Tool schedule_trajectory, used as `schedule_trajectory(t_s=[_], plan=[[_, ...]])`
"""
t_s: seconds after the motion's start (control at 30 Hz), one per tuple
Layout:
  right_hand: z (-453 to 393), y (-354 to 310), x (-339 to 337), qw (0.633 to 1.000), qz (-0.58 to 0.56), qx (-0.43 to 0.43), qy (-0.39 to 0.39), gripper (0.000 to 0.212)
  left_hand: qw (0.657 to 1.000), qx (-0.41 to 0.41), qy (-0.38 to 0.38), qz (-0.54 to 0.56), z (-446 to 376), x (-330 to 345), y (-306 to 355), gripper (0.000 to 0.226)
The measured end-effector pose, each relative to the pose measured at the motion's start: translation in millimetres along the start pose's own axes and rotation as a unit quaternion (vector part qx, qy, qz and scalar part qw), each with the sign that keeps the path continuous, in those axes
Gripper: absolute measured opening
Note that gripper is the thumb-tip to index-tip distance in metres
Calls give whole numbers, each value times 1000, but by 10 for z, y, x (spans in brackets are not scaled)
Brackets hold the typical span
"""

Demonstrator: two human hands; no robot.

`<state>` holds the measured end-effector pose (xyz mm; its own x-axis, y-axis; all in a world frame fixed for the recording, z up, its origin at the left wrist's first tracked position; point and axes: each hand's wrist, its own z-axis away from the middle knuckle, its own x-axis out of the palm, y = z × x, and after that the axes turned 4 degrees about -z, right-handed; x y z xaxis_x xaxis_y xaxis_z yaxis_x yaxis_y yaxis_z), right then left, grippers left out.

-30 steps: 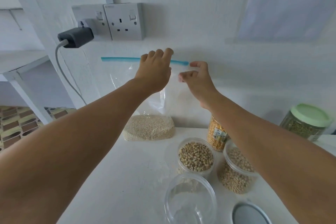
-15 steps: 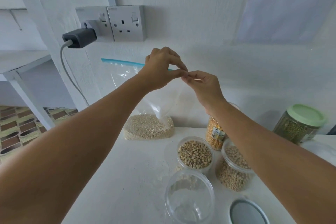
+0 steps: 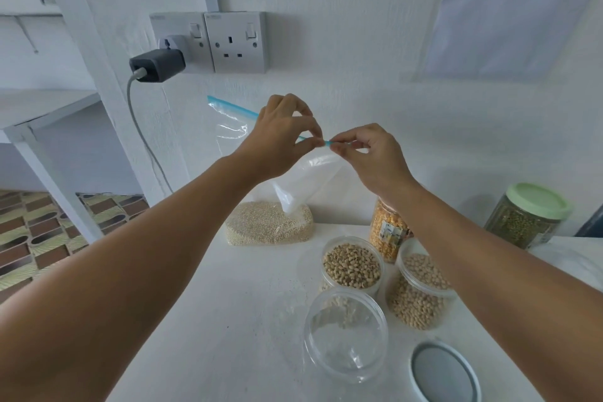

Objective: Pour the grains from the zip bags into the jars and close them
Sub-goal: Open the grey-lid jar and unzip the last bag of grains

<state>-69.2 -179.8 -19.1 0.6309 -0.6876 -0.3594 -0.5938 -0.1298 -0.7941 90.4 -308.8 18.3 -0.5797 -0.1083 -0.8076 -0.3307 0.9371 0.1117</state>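
A clear zip bag [image 3: 257, 222] with small pale grains at its bottom stands on the white table [image 3: 228, 303] against the wall. Its blue zip strip [image 3: 231, 106] runs up to the left. My left hand [image 3: 280, 134] and my right hand [image 3: 368, 153] both pinch the right end of the strip, fingertips almost touching. An empty clear jar [image 3: 346, 333] stands open near the front. Its grey-white lid [image 3: 443, 372] lies to the right of it.
Two open jars of beans [image 3: 350, 266] [image 3: 421, 290] stand right of centre. Behind them are a jar of yellow grains [image 3: 388, 232] and a green-lidded jar [image 3: 528, 215]. A black charger [image 3: 156, 65] hangs from a wall socket, its cable trailing down.
My hands came together at the right end of the zip strip and dropped a little. The bag top now sags and tilts down to the right.
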Motion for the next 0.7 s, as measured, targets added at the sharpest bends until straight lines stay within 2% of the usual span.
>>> schedule_trajectory(t_s=[0.23,0.4,0.53,0.7], plan=[[93,71,-113,997,67,-8,48,14,997,25,46,-61,168,-121,-185,19],[89,-185,-12,974,205,-93,-33,34,995,50,52,-71,228,-86,-69,17],[181,-227,28,977,181,-91,-60,26,989,79,61,-106,324,-109,-143,17],[254,-152,-81,982,167,-62,-66,29,986,64,72,-135,442,-252,-373,19]])
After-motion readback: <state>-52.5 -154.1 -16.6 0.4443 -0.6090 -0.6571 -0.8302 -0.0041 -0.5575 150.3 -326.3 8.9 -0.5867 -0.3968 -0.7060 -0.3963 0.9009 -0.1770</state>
